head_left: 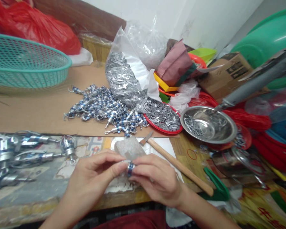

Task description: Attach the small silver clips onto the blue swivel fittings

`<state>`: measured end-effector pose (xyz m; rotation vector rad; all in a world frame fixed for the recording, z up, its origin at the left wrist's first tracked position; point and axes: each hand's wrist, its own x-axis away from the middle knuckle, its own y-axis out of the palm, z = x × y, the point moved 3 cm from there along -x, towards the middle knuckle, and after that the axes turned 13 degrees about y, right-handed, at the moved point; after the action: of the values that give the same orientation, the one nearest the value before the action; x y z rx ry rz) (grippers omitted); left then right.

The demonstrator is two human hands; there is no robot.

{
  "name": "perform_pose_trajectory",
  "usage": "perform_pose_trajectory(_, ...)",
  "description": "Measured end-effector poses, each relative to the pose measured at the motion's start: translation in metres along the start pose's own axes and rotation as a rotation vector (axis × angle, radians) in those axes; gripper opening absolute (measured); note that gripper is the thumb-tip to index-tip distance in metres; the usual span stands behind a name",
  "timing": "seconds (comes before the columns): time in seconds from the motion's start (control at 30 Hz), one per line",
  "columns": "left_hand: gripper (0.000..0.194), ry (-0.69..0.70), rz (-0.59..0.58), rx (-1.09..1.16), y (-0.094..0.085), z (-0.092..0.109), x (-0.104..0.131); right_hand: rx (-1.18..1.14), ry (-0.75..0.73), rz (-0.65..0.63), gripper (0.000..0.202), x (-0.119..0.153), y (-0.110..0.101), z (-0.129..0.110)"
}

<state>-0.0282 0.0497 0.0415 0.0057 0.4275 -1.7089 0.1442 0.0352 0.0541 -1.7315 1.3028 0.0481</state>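
Observation:
In the head view a small blue-and-silver metal fitting (130,169) is held up between both hands near the table's front edge. My left hand (97,173) is closed, thumb and forefinger pinching its left side. My right hand (158,179) is closed on its right side, and the fingers hide much of it. Just behind the fingertips lies a grey block (129,148). A hammer (178,165) with a wooden handle rests to the right, its head beside the block. Similar fittings with curved wires (68,148) lie left of my left hand.
A heap of fittings (102,106) covers part of the cardboard (38,111). Small metal clips fill a plastic bag (126,79) and a red plate (178,130). A steel bowl (225,135) stands farther right. A turquoise basket (30,76) sits at left; a grey pole (259,78) slants in at right.

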Motion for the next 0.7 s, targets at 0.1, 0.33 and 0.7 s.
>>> perform_pose_trajectory(0.1,0.009,0.038,-0.029,-0.036,0.0,0.003,-0.001,0.096,-0.061,0.04,0.021,0.002,0.0,-0.004)
perform_pose_trajectory(0.33,0.011,-0.067,-0.029,0.108,-0.002,0.003,0.001,-0.205,0.145,0.108,0.013,-0.007,0.002,-0.006)
perform_pose_trajectory(0.7,0.04,-0.277,0.177,0.381,0.011,-0.012,0.021,-0.01,0.34,0.236,0.017,0.011,0.018,-0.011)
